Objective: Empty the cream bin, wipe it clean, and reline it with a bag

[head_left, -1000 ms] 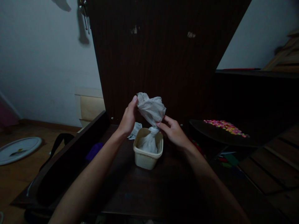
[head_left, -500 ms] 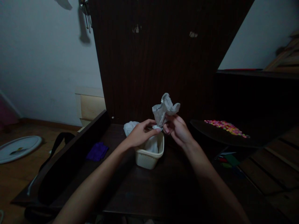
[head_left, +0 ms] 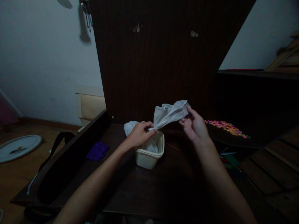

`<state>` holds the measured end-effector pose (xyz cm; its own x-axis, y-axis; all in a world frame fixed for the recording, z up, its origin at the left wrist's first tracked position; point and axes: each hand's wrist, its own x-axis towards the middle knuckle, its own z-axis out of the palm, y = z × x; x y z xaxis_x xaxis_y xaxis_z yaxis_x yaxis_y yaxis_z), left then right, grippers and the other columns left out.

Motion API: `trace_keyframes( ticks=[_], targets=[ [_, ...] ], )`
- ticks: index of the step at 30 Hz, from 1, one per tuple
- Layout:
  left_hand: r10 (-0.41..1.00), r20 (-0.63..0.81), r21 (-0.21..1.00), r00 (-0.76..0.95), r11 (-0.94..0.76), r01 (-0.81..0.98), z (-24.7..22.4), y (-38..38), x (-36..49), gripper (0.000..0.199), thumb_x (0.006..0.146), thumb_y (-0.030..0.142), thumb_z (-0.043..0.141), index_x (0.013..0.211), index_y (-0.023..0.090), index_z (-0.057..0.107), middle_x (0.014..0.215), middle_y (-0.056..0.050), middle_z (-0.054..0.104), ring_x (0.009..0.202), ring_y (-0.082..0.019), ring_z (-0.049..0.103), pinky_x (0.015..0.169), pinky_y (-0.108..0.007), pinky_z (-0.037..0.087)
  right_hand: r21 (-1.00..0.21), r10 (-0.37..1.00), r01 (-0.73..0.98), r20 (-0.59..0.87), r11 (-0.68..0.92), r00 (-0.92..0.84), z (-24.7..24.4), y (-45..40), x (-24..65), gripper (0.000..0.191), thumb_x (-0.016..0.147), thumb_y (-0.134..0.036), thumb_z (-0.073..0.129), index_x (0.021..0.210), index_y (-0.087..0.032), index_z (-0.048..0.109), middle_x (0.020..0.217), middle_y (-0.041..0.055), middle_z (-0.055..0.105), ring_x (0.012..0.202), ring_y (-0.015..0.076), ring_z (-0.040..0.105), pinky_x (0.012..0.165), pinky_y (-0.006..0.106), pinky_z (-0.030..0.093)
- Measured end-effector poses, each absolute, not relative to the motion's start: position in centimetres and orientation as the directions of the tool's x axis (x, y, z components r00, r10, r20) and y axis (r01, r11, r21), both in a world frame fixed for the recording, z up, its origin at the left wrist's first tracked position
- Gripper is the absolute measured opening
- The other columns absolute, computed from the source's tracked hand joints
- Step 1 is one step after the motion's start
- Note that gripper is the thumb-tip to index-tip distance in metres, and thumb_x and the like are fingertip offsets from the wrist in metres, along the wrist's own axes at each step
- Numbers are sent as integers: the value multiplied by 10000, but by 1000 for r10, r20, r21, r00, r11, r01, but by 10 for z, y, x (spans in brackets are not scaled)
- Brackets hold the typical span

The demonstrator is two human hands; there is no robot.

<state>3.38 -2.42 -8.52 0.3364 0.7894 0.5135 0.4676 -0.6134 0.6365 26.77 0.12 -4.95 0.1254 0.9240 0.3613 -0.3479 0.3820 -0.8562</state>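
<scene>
A crumpled whitish plastic bag is stretched between my two hands, above a cream basket. My left hand pinches its lower left end over the basket's back left rim. Fingers of my right hand grip the upper right end, to the right of the basket. More white plastic lies inside the basket. Behind my left hand, another white plastic bundle rests on the dark wooden surface.
A purple cloth lies left of the basket, beside a raised dark side board. On the right, small pink and yellow pieces cover a dark rounded shelf. A tall dark panel stands behind. A white round lid-like object is on the floor.
My right hand has moved right and slightly up, drawing the bag out sideways from an upright bunch. My left hand has stayed nearly in place over the basket.
</scene>
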Motion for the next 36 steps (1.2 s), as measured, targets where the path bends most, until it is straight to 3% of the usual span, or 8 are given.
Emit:
trace_keyframes(
  ticks=[4, 7, 11, 13, 15, 21, 26, 36],
  targets=[
    [757, 561, 593, 336, -650, 475, -86, -23, 35, 189, 879, 330, 628, 853, 187, 749, 799, -22, 717, 793, -192, 619, 793, -307, 455, -842, 828, -232, 360, 487, 429, -60, 9, 280, 217, 665, -249, 653, 882, -242, 631, 841, 3, 634, 689, 148, 600, 566, 257, 495],
    [749, 569, 556, 340, -655, 512, -84, -22, 39, 198, 889, 321, 643, 936, 189, 783, 824, -39, 716, 792, -191, 622, 777, -303, 454, -732, 590, 134, 631, 668, 504, -61, -5, 271, 328, 698, -214, 642, 1021, -270, 651, 1122, 46, 657, 1004, 229, 626, 757, 338, 530],
    [740, 547, 515, 392, -666, 539, -80, -23, 44, 207, 867, 292, 684, 1023, 212, 794, 812, -34, 687, 779, -189, 624, 751, -294, 460, -421, 463, 438, 886, 794, 13, -52, -35, 251, 382, 751, -189, 657, 1121, -281, 675, 1254, 86, 650, 1220, 308, 566, 991, 484, 472],
    [732, 557, 509, 392, -674, 535, -78, -23, 47, 232, 849, 277, 708, 1055, 200, 781, 854, -41, 700, 793, -193, 635, 767, -299, 472, -294, 449, 449, 845, 844, -290, -50, -43, 243, 367, 775, -175, 654, 1123, -284, 683, 1240, 78, 675, 1246, 319, 563, 1059, 526, 422],
    [722, 572, 508, 389, -684, 524, -78, -23, 50, 240, 832, 250, 720, 1056, 178, 767, 920, -57, 721, 827, -200, 652, 788, -304, 484, -239, 454, 459, 773, 856, -443, -51, -44, 238, 362, 787, -173, 665, 1132, -280, 681, 1240, 74, 686, 1248, 322, 565, 1076, 530, 404],
    [700, 599, 463, 389, -698, 546, -80, -23, 50, 169, 806, 207, 733, 969, 160, 748, 880, -50, 721, 819, -201, 657, 763, -305, 493, -365, 658, 565, 564, 740, -498, -59, -34, 240, 184, 895, -275, 632, 1073, -226, 640, 1043, 63, 706, 957, 241, 653, 871, 390, 483],
    [639, 670, 431, 378, -749, 502, -81, -22, 50, 137, 812, 182, 733, 946, 178, 709, 894, -33, 715, 838, -193, 648, 769, -305, 497, -538, 796, 587, 389, 605, -464, -59, -35, 240, 302, 939, -447, 599, 1117, -203, 590, 942, 35, 700, 822, 203, 647, 731, 315, 473],
    [711, 524, 528, 469, -703, 476, -90, -19, 32, 387, 797, 380, 795, 1076, 175, 619, 1048, -68, 696, 950, -223, 642, 838, -337, 494, -633, 799, 488, 471, 601, -374, -59, -26, 241, 218, 909, -344, 607, 984, -196, 749, 954, 56, 779, 877, 230, 707, 791, 338, 503]
  ],
)
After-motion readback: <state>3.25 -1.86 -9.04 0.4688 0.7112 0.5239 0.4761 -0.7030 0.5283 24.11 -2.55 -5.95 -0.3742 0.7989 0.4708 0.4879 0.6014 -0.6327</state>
